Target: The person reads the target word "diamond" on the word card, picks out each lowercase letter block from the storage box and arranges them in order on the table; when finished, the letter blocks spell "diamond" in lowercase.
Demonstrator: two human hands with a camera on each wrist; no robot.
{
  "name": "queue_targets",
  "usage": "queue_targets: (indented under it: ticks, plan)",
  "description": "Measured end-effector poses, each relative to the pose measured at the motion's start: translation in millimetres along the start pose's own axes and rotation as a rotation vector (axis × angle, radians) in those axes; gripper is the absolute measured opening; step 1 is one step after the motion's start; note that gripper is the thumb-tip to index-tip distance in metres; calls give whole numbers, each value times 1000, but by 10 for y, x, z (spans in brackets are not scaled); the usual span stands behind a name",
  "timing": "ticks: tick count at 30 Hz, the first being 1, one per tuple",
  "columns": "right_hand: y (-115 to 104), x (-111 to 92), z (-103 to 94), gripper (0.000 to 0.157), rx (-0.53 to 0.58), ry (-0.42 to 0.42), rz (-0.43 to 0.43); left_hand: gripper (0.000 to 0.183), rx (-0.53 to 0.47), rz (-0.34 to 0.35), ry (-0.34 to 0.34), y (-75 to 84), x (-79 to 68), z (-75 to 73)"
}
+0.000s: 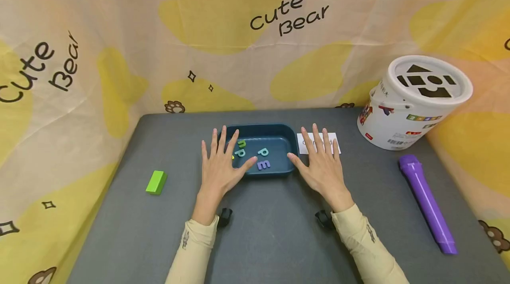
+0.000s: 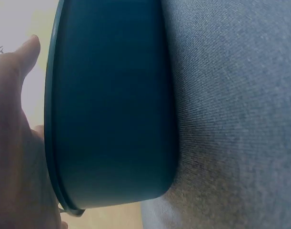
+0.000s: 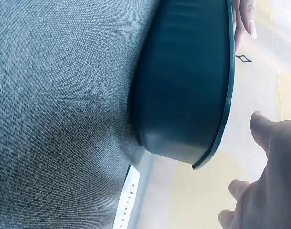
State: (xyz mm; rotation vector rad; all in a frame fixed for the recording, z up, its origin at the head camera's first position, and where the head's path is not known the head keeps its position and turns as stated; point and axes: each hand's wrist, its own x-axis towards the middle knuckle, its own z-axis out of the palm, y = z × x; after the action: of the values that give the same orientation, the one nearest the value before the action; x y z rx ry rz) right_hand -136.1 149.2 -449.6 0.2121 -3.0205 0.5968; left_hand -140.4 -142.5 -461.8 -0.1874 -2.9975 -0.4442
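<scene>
A dark blue tray sits on the grey table, with several small plastic letters in it. Among them are a purple m, a teal letter and a green letter. My left hand spreads its fingers over the tray's left end and hides part of it. Just past the right end, my right hand is spread too, its thumb by the rim. Partly covered by those fingers is a white card with printed letters. Neither hand holds anything.
A green block lies at the left. On the right stand a white bucket with shaped holes in its lid and, nearer, a lying purple toy microphone. A patterned cloth hangs behind the table.
</scene>
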Motion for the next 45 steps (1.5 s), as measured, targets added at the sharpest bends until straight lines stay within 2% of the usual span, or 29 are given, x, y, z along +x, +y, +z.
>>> queue_targets:
  ticks: [6,13,16,20,24,28,32,37,45]
  plan:
    - [-37,17,7,92,-4,0,-11,102,6,1,25,-25,-16,-13]
    - [-169,44,0,90,18,-22,-54,106,-26,-4,12,-90,-52,-18]
    - [-237,74,15,84,58,-10,-146,109,-73,-16,19,-142,-69,-3]
    - [-332,180,87,67,117,-16,-302,120,-182,-47,14,-211,-96,19]
    - [-432,330,186,56,136,-68,-366,132,-326,-95,-14,-253,-122,51]
    - [-517,474,247,47,142,-141,-360,136,-470,-132,-6,-276,-139,78]
    - [-585,606,295,42,130,-196,-342,138,-561,-157,-16,-289,-145,80]
    - [-622,708,390,33,75,-224,-333,142,-619,-192,-71,-282,-157,65]
    - [-623,759,440,20,83,-224,-324,145,-639,-202,-87,-275,-147,64]
